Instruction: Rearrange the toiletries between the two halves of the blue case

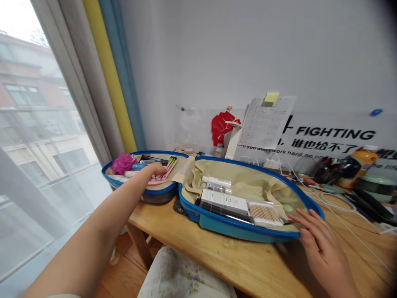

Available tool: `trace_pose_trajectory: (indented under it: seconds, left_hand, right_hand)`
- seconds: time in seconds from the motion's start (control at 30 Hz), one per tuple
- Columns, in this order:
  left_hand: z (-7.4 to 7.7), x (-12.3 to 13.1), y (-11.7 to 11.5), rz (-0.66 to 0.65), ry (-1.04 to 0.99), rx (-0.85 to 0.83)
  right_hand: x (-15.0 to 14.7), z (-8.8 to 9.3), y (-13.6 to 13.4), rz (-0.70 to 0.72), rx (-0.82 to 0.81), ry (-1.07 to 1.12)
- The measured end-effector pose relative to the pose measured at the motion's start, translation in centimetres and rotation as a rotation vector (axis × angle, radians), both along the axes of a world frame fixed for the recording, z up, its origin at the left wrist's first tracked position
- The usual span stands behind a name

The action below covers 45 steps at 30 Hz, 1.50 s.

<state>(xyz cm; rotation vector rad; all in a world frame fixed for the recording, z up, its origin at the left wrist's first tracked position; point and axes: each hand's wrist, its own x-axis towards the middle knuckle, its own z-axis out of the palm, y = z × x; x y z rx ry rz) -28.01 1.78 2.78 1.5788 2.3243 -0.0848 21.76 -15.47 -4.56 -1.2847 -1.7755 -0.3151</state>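
Observation:
A blue suitcase (235, 229) lies open on a wooden desk (235, 260). My left hand (155, 169) reaches into its left half, among pink tools (166, 170), small tubes and a magenta bath puff (122, 163); the fingers curl down onto the items, and what they grip is hidden. My right hand (313, 234) rests with fingers spread on the rim of the right half. That half holds a white box (225, 200), small bottles (217, 184) and a pack of cotton swabs (264, 214).
A window with curtains (105, 78) is at the left. Cables, an orange bottle (361, 163), a green container (374, 186) and a wall banner (335, 134) with papers crowd the desk's right and back. A cushioned seat (176, 275) sits below the desk edge.

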Motion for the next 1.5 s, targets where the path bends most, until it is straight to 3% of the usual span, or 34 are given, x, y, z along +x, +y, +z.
trace_pose_trajectory:
  seconds: [0.4, 0.7, 0.83, 0.93, 1.03, 1.13, 1.3, 1.4, 1.5]
  left_hand:
    - [0.4, 0.0, -0.3, -0.114, -0.073, 0.070]
    - [0.7, 0.7, -0.6, -0.059, -0.026, 0.074]
    - [1.6, 1.1, -1.4, -0.094, -0.022, 0.145]
    - [3.0, 1.9, -1.9, -0.169, -0.030, 0.278]
    - [4.8, 4.2, -2.5, -0.300, -0.040, 0.433]
    - [5.6, 8.3, -3.5, -0.528, -0.070, 0.492]
    - [3.5, 15.3, -5.5, -0.874, -0.083, 0.318]
    - [1.9, 17.4, -5.9, -0.939, -0.040, 0.224]
    - [1.2, 18.1, -5.7, -0.949, -0.005, 0.166]
  right_hand:
    - [0.2, 0.1, 0.0, -0.002, -0.035, 0.004]
    - [-0.1, 0.1, -0.1, -0.013, -0.047, 0.027]
    - [-0.1, 0.2, -0.2, -0.014, -0.070, 0.040]
    - [-0.1, 0.2, -0.2, -0.004, -0.053, 0.026]
    - [0.0, 0.0, -0.1, -0.009, -0.039, 0.012]
    - [0.0, -0.1, 0.0, -0.010, -0.003, 0.000]
    - [0.2, -0.4, 0.2, 0.005, 0.022, -0.019]
    - [0.3, -0.6, 0.2, 0.014, 0.043, -0.017]
    - [0.4, -0.8, 0.2, 0.013, 0.040, -0.010]
